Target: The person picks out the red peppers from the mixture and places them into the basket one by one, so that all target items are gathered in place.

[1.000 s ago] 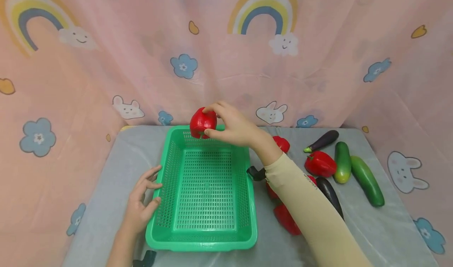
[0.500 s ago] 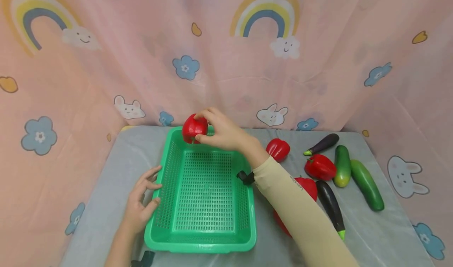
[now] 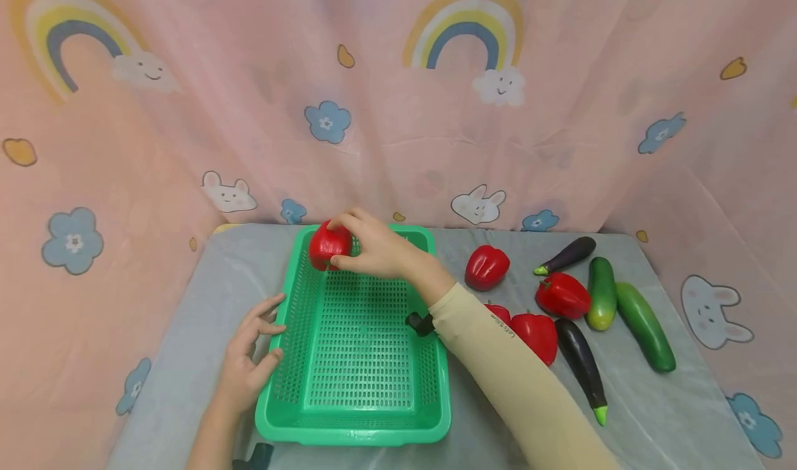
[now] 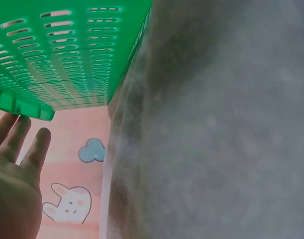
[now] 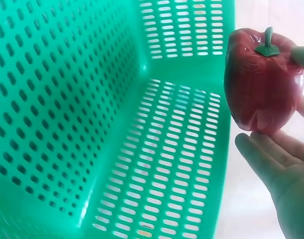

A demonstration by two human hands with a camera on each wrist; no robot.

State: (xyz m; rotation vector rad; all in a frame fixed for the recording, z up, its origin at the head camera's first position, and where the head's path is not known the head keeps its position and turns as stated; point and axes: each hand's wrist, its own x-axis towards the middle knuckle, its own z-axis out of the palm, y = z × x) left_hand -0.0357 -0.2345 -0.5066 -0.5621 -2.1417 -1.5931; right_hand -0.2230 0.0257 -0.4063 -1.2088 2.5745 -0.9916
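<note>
My right hand (image 3: 376, 248) pinches a red bell pepper (image 3: 328, 246) between thumb and fingers, over the far left corner of a green plastic basket (image 3: 353, 434). In the right wrist view the pepper (image 5: 263, 84) shows its green stem, level with the basket's rim. At the basket's left side, my left hand (image 3: 245, 359) has its fingertips right at the rim, fingers spread and only slightly bent. The left wrist view shows those fingers (image 4: 35, 149) under the basket's rim, beside its slotted wall. No vegetable shows on the basket's perforated floor.
Right of the basket lie several red bell peppers (image 3: 488, 267), two eggplants (image 3: 582, 363) and two green cucumbers (image 3: 645, 326) on a grey cloth-covered table (image 3: 672, 421). My right forearm partly hides some peppers. A pink patterned curtain (image 3: 386, 158) hangs behind.
My right hand has moved left and lower with the bell pepper, from above the basket's back rim to its far left corner. The left hand has stayed at the rim.
</note>
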